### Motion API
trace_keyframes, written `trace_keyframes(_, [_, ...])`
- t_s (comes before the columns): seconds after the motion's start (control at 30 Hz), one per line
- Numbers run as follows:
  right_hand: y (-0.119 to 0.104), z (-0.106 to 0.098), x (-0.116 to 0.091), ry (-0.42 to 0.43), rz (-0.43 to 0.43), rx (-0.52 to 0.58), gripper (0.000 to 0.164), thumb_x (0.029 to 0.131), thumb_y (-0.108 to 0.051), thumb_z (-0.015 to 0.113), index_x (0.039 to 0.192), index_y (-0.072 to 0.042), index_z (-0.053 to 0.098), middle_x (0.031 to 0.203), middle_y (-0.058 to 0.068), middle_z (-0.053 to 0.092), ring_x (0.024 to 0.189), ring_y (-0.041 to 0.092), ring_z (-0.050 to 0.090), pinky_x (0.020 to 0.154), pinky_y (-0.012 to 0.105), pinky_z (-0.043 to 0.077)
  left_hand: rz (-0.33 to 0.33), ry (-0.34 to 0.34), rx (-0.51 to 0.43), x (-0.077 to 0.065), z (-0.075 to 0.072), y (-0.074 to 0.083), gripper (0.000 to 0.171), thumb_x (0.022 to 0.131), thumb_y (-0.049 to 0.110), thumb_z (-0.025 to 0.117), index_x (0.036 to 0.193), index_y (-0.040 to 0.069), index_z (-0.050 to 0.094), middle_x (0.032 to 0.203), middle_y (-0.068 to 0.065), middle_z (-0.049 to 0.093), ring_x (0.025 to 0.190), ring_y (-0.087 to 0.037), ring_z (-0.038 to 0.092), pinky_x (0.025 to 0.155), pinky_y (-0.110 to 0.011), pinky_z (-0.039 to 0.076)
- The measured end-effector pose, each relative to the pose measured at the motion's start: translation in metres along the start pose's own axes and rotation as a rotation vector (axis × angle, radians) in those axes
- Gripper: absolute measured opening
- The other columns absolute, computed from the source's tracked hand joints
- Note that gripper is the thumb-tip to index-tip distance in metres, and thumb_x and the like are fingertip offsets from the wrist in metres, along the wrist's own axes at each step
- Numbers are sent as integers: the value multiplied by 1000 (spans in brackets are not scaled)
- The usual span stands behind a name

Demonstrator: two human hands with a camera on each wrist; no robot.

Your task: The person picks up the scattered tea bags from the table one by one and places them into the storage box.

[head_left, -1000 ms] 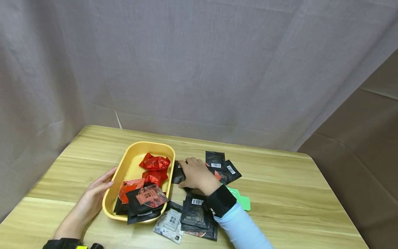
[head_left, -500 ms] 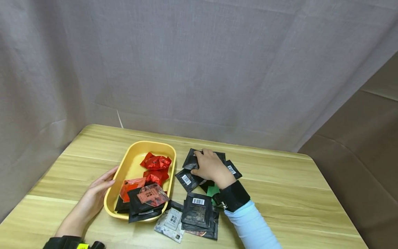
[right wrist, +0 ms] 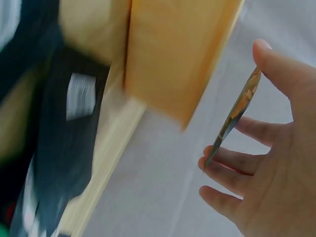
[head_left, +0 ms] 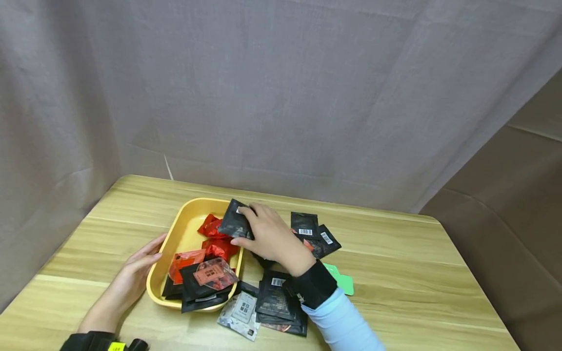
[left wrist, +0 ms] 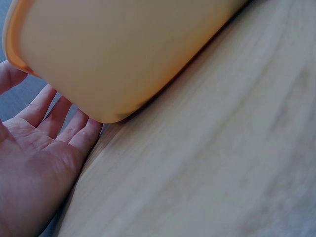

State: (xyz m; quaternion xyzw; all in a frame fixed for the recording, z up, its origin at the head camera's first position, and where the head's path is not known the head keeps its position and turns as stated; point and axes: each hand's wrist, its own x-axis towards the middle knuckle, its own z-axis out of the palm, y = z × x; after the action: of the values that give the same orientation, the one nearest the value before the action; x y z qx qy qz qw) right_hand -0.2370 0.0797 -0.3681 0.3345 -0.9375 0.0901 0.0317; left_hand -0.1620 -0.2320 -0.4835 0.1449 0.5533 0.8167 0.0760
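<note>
A yellow plastic tray (head_left: pixel 189 228) stands on the left half of the table. It holds red foil packets (head_left: pixel 218 247) and several black sachets (head_left: pixel 193 287) with orange labels. My left hand (head_left: pixel 127 278) touches the tray's left side with its fingers extended; in the left wrist view those fingers lie along the tray's outer wall (left wrist: pixel 113 54). Over the tray's right rim, my right hand (head_left: pixel 274 239) pinches a black sachet (head_left: pixel 233 223) between thumb and fingers. The right wrist view shows that sachet (right wrist: pixel 236 114) edge-on, clear of the table.
Right of the tray lie a pile of black sachets (head_left: pixel 276 300) and a grey-white patterned sachet (head_left: pixel 239 314). Farther back are more black sachets (head_left: pixel 304 224) with barcodes. A green flat piece (head_left: pixel 345 284) lies beside the right wrist. A grey curtain (head_left: pixel 281 97) hangs behind the table.
My right hand reached over the back sachets, picked up a black one, and has moved left with it to the tray's rim. My left hand has stayed at the tray.
</note>
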Motion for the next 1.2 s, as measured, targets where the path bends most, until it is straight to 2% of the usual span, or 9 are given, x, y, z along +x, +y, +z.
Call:
trace_keyframes(0.23, [-40,6,0,-68,-168,-44,79,90,-64,57,148,-13,44,138,8,51,125,23,50,105,39,40,1,-2,6,0,2,2,48,105,3,31,148,20,44,142,14,51,127,-3,48,100,-17,41])
trace_keyframes(0.37, [-50,10,-3,-68,-207,-96,79,90,-66,55,147,-12,46,138,7,53,128,22,49,108,39,38,0,-12,-6,-2,3,3,48,105,3,31,147,22,46,142,14,50,128,-2,48,100,-17,40])
trace_keyframes(0.6, [-53,11,-7,-58,-185,-98,80,90,-67,55,147,-13,45,145,10,49,135,25,43,111,45,34,3,-4,-13,-3,2,1,49,104,2,31,145,23,48,142,14,51,127,-2,48,100,-17,41])
trace_keyframes(0.73, [-52,11,-15,-43,-191,-114,76,93,-64,51,148,-12,45,148,13,46,137,28,42,112,46,34,0,1,-8,-3,3,0,49,104,3,31,145,23,48,142,14,51,127,-2,48,100,-17,41])
trace_keyframes(0.9, [-53,10,-36,-47,-155,-181,72,98,-61,40,151,-12,41,152,13,41,139,28,40,113,44,32,-9,10,9,-3,5,1,48,104,4,32,147,22,46,141,15,51,126,-2,49,99,-17,41])
trace_keyframes(1.03, [-54,8,-54,-36,-103,-217,74,99,-62,37,152,-12,38,154,13,39,140,27,39,113,44,32,-16,9,13,-2,6,3,48,105,5,32,149,18,42,142,15,51,127,-2,48,99,-17,40])
trace_keyframes(1.2, [-57,10,-75,-53,-67,-216,76,96,-65,36,151,-12,41,151,11,44,136,26,44,109,47,37,-15,-5,4,-2,7,4,48,105,5,32,150,18,41,142,14,51,127,-2,48,100,-17,40])
